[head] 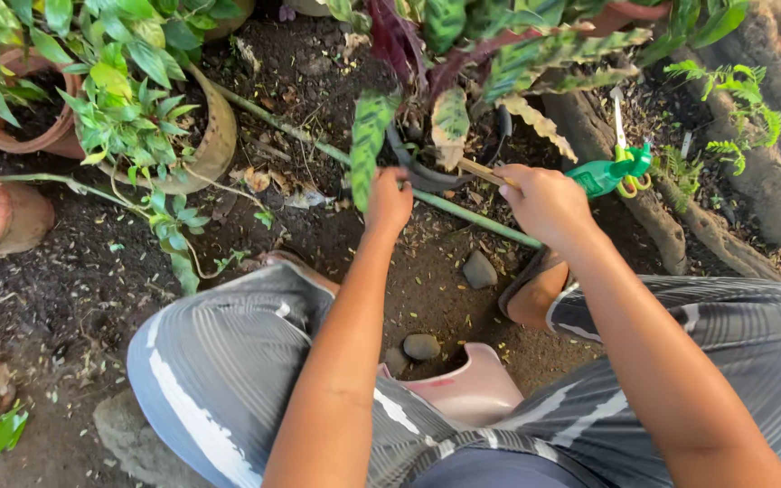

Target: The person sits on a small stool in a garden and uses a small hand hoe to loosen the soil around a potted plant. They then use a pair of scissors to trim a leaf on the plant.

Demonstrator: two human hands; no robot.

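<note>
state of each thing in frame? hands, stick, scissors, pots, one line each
left hand: closed around a striped leaf's stem
right hand: closed on thin wooden stick
thin wooden stick: held, tip in black pot
black pot: on soil, planted
green-handled scissors: lying on roots, blades look shut
clay pot: upright, leafy plant inside
green hose: lying across soil
pink stool: under the person
</note>
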